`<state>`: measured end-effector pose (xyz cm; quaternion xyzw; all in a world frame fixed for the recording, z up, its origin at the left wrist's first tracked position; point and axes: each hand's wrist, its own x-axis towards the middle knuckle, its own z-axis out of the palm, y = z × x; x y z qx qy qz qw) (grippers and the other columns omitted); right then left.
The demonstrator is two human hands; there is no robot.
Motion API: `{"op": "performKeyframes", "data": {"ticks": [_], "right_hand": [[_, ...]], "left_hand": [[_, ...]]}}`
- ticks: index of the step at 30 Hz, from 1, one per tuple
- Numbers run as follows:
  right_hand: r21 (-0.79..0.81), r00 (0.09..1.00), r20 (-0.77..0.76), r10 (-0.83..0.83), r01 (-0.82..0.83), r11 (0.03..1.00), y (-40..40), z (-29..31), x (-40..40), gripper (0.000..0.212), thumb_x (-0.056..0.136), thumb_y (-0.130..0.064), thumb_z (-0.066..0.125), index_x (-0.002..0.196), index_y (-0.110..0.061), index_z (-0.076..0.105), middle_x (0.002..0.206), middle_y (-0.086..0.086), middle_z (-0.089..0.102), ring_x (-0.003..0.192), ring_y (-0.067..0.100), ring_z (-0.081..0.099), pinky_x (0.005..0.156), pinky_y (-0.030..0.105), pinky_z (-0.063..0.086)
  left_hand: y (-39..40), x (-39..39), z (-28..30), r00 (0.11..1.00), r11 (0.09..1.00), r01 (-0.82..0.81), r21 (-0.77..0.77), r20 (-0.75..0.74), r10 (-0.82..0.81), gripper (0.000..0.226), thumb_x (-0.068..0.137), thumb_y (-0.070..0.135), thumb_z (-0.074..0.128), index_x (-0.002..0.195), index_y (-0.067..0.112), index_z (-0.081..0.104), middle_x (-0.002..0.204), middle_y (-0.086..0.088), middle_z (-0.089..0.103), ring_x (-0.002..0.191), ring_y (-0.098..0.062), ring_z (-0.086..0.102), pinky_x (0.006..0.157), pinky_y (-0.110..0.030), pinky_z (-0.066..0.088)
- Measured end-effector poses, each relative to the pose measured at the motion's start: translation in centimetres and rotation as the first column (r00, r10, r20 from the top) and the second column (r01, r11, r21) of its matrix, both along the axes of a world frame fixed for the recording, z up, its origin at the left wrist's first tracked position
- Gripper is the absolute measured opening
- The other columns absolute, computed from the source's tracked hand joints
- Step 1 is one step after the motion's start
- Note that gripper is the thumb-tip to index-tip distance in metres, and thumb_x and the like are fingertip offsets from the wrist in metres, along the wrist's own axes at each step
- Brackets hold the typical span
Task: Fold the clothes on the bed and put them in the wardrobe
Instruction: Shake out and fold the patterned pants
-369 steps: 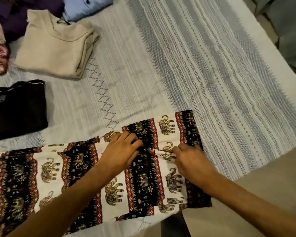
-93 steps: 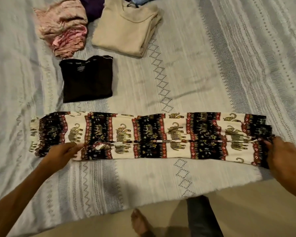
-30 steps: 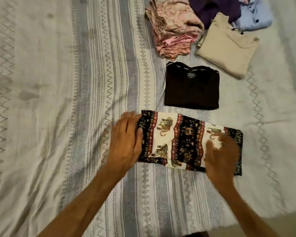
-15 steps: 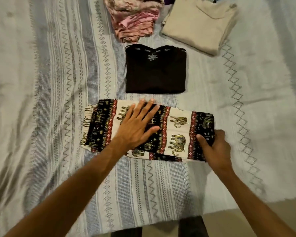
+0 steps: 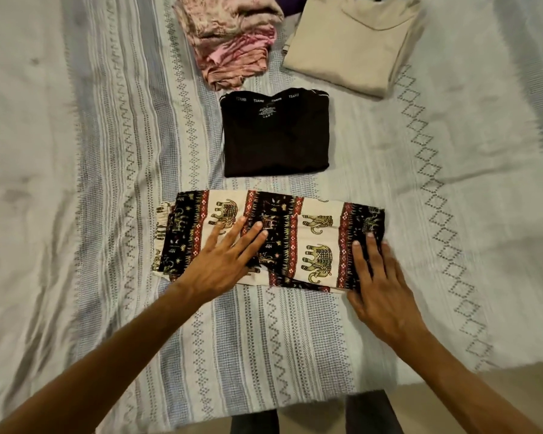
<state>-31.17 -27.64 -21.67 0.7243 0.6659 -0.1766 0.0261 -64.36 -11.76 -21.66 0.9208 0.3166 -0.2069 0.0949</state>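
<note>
Folded trousers were cream and black with red bands and gold elephant print. T-shirt was black, sweater beige, crumpled garment mottled pink, bedspread white with grey woven zigzags, diamonds; purple fabric, possibly a shirt.

Wide bare bed cover left of the elephant-print garment, open cover to its right, narrow strip before the black shirt, pink pile and beige top crowding the far edge
</note>
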Motion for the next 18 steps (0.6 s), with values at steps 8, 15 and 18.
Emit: {"op": "performKeyframes", "data": {"ticks": [8, 15, 18], "right_hand": [[0.092, 0.999, -0.009, 0.031, -0.03, 0.995, -0.7, -0.4, 0.9, 0.075, 0.096, 0.0, 0.046, 0.163, 0.0, 0.013, 0.169, 0.026, 0.012, 0.153, 0.047, 0.022, 0.117, 0.059, 0.037], [0.022, 0.998, -0.056, 0.033, -0.031, 0.999, -1.3, 0.0, 1.5, 0.075, 0.098, -0.001, 0.036, 0.164, -0.004, 0.002, 0.172, 0.019, 0.001, 0.158, 0.038, 0.013, 0.119, 0.056, 0.037], [0.038, 0.984, -0.175, 0.016, -0.009, 0.999, -1.0, 0.6, 1.2, 0.085, 0.095, -0.008, 0.05, 0.166, -0.012, 0.003, 0.174, 0.011, 0.0, 0.159, 0.033, 0.01, 0.124, 0.054, 0.027]], "left_hand": [[-1.9, -1.0, 1.0, 0.98, 0.972, 0.072, 0.222, 0.167, -0.111, 0.083, 0.096, 0.006, 0.045, 0.166, 0.012, 0.001, 0.174, -0.011, -0.003, 0.161, -0.027, -0.003, 0.127, -0.06, 0.01], [-5.1, -1.0, -0.6, 0.963, 0.946, 0.171, 0.275, 0.155, -0.219, 0.075, 0.094, 0.006, 0.027, 0.165, 0.007, 0.004, 0.174, -0.016, -0.002, 0.16, -0.03, -0.004, 0.128, -0.055, 0.004], [-5.9, -1.4, -1.3, 0.974, 0.97, 0.121, 0.212, 0.164, -0.158, 0.074, 0.094, 0.009, 0.025, 0.165, 0.006, 0.004, 0.173, -0.016, 0.0, 0.16, -0.031, -0.003, 0.128, -0.054, 0.012]]}}
